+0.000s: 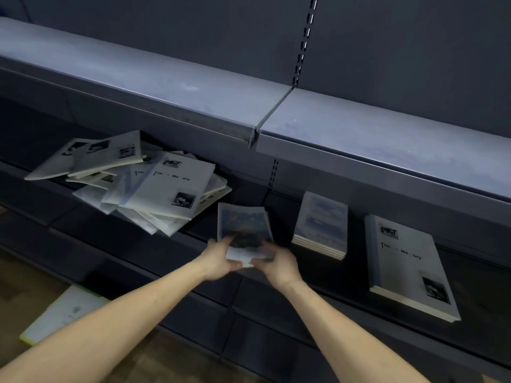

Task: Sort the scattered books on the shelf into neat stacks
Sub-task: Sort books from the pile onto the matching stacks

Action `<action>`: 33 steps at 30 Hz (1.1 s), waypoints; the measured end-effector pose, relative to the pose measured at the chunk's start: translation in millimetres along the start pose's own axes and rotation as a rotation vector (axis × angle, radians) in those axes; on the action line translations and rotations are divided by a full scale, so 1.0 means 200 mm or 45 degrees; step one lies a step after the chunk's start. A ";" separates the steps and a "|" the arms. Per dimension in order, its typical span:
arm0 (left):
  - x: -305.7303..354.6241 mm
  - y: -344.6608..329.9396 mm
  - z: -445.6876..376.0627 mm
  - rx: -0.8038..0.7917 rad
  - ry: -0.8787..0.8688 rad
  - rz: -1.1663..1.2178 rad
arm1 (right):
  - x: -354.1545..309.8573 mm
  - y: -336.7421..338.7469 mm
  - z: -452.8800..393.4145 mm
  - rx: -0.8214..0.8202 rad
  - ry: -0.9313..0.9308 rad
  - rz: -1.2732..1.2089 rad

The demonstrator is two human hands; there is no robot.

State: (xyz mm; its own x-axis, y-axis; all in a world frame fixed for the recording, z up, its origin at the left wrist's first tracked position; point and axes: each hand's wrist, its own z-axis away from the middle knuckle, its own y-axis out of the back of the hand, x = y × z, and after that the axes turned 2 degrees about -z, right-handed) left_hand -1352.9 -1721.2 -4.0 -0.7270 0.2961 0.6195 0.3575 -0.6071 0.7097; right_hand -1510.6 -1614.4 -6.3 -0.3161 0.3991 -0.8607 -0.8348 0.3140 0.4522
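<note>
A small stack of books with a blue picture cover [243, 225] sits at the front of the dark shelf [359, 277]. My left hand [219, 259] grips its near left corner and my right hand [276, 262] grips its near right corner. Both hands are blurred. To the left, a scattered pile of white "Time & Memory" books [154, 186] lies fanned out and overlapping. To the right stands a neat stack of pale blue books [322, 223], and further right a neat stack of large white books [409, 265].
An upper grey shelf [193, 98] overhangs the back of the working shelf. A white book [65, 313] lies on the wooden floor at the lower left. Slotted uprights [304, 42] run up the back panel.
</note>
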 end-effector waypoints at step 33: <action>0.69 -0.41 -0.28 0.025 -0.447 -0.389 | 0.39 0.60 0.14 0.610 0.044 0.226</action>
State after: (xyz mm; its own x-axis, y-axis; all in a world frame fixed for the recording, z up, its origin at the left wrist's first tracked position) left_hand -1515.9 -1671.5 4.4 -0.5594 0.6931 0.4546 0.1708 -0.4402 0.8815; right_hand -1623.0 -1522.3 -13.0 -0.4559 0.4556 -0.7646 -0.4693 0.6068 0.6415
